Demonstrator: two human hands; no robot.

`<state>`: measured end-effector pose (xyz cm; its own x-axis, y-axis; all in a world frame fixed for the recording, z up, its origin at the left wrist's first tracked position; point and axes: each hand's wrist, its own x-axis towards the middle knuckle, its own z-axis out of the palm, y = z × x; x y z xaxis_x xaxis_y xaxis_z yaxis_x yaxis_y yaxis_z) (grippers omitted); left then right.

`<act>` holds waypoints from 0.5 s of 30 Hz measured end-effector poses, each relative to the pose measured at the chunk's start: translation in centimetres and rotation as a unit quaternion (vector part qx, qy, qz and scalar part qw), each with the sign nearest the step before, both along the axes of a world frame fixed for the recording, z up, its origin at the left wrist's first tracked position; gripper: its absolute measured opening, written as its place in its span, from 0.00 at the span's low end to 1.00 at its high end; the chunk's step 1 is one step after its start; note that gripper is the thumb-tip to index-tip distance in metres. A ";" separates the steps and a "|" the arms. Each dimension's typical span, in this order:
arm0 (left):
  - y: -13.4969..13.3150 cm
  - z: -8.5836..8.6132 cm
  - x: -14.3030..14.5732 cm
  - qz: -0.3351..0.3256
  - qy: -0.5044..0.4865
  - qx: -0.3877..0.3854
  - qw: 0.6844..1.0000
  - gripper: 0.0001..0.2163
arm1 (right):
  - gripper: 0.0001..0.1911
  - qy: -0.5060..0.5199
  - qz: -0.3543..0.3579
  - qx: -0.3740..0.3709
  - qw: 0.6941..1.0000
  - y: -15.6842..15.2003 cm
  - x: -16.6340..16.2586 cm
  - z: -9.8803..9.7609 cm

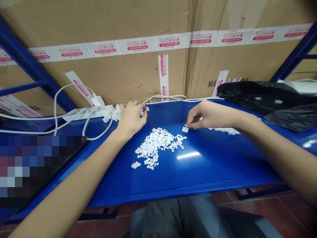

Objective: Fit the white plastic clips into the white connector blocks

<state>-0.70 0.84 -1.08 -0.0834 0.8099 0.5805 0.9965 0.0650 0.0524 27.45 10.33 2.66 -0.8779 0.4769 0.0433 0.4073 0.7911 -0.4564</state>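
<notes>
On the blue table lies a loose pile of small white plastic pieces (158, 142), between and in front of my two hands. My left hand (132, 117) is beyond it, fingers curled, with a small white plastic piece (148, 108) at the thumb and index fingertips. Beside that hand is another heap of white pieces (112, 114), partly hidden by it. My right hand (203, 114) is closed in a pinch on a flat white plastic piece (185, 129), low over the table. More flat white pieces (226, 131) lie under the right wrist, partly covered.
A white power strip (74, 114) with plugs and cables stands at the back left. A dark-edged pixelated area (32, 172) fills the left. A black plastic bag (250, 96) lies at the back right. Large taped cardboard boxes (138, 76) rise behind the blue table (198, 175).
</notes>
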 end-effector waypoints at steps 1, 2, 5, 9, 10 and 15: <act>0.0 0.0 0.0 0.001 0.001 -0.001 1.000 0.11 | 0.06 0.005 0.000 0.002 1.000 -0.1 0.0 0.0; 0.0 0.0 0.0 0.002 0.002 -0.002 1.000 0.11 | 0.06 0.012 -0.001 0.005 1.000 -0.1 0.0 0.1; 0.0 0.1 0.0 0.002 0.003 -0.004 1.000 0.11 | 0.06 0.030 0.001 0.012 0.999 -0.3 0.0 0.2; 0.0 0.0 0.0 0.002 -0.002 -0.003 1.000 0.10 | 0.07 0.034 0.019 0.019 0.999 -0.4 -0.1 0.1; 0.0 0.0 0.0 0.002 -0.003 -0.003 1.000 0.10 | 0.06 0.032 0.025 0.019 0.999 -0.4 -0.1 0.0; 0.0 0.0 -0.1 0.001 -0.003 -0.006 1.000 0.11 | 0.05 0.026 0.037 0.025 0.999 -0.4 -0.3 -0.2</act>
